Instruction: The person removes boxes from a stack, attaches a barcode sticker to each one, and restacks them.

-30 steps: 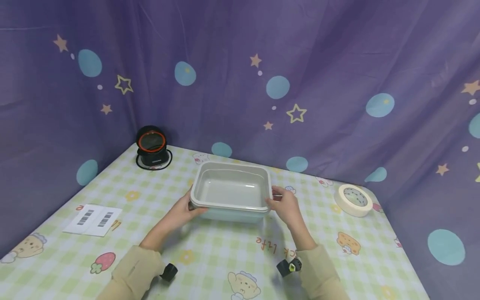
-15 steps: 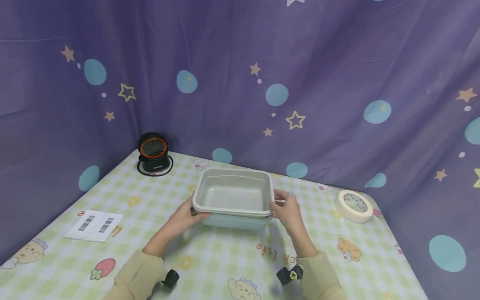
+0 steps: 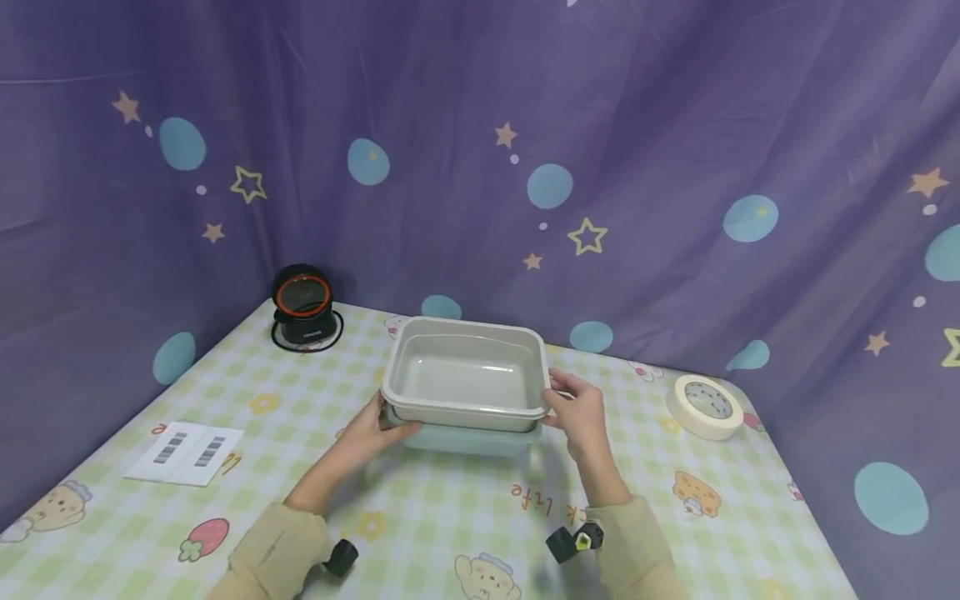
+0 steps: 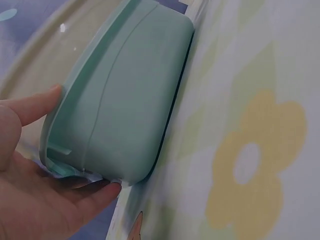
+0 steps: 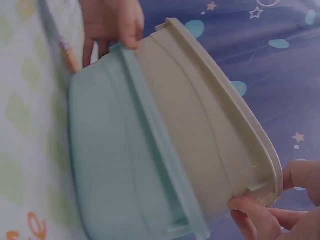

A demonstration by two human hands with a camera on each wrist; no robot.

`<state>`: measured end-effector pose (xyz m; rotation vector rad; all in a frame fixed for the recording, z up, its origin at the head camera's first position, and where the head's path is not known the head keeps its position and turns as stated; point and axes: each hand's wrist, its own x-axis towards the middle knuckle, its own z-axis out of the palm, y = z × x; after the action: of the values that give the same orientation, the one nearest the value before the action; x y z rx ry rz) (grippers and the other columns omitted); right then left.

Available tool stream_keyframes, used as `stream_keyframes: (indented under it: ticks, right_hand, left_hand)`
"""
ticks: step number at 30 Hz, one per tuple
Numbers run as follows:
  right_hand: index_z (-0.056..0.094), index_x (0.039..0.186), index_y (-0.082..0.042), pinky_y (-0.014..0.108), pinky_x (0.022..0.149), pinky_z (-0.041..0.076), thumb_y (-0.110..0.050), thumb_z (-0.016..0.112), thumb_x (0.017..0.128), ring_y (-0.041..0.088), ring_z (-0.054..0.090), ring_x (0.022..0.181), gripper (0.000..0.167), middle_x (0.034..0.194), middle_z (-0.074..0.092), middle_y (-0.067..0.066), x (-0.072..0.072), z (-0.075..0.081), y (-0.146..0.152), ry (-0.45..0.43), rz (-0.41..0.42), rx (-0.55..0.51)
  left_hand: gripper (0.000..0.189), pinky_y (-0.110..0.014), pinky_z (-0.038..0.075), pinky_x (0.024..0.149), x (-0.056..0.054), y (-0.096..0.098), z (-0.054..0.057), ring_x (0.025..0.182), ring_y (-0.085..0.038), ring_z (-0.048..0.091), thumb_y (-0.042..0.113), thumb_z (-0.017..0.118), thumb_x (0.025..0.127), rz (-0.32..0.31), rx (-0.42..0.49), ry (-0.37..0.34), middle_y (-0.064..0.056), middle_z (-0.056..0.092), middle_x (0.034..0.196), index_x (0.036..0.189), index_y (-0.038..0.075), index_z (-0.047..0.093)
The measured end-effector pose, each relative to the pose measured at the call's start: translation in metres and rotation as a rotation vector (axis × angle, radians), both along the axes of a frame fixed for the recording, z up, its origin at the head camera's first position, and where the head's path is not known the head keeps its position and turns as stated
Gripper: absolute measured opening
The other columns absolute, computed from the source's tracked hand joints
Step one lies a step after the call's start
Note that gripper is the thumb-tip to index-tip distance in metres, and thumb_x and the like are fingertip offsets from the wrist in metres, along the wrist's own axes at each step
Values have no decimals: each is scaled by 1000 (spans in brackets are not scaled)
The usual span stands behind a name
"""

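Observation:
A beige rectangular tub (image 3: pixel 465 375) sits partly inside a pale teal tub (image 3: pixel 468 440), raised and tilted above its rim. Both are seen from the side in the right wrist view, the teal tub (image 5: pixel 120 150) on the cloth and the beige tub (image 5: pixel 195 115) jutting out. My left hand (image 3: pixel 367 435) grips the teal tub's left corner; in the left wrist view the thumb lies at its rim and the fingers by its side. At the right end, my right hand (image 3: pixel 581 412) pinches the beige tub's rim between thumb and fingers. The tub's inside shows nothing in it.
A black device (image 3: pixel 303 304) with a red-orange ring and looped cable stands at the back left. White paper with barcodes (image 3: pixel 183 452) lies at left. A roll of cream tape (image 3: pixel 705 407) lies at right. Purple curtain (image 3: pixel 480 150) hangs behind the checked tablecloth (image 3: pixel 420 517).
The beige tub has risen out of the teal tub, with a wider band of its side showing. My right hand has moved up with it, while my left hand stays at the teal tub.

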<state>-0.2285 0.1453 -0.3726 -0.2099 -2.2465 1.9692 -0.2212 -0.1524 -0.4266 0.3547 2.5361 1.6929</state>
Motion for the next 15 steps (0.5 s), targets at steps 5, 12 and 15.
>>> stream_keyframes:
  ticks: [5,12,15]
  right_hand:
    - [55,129,8,26,66,60,5,54,83,16,66,85,46,118,57,24,0,12,6,10,24,-65]
    - [53,132,6,27,70,60,3,53,87,11,66,85,45,115,58,16,2,26,31,22,12,-107]
    - [52,134,4,26,69,60,2,53,89,7,66,82,45,110,60,9,4,31,47,23,-13,-102]
  left_hand:
    - [100,-57,26,115,-2,-2,2,146,-46,15,21,69,90,-23,39,-17,-25,2,161,154,0,-5]
    - [95,-53,25,116,-5,0,2,147,-44,11,18,69,90,-25,50,-32,-24,3,161,155,1,1]
    - [95,-54,23,117,-5,-2,3,147,-45,11,18,69,90,-6,23,-56,-26,4,160,154,-1,1]
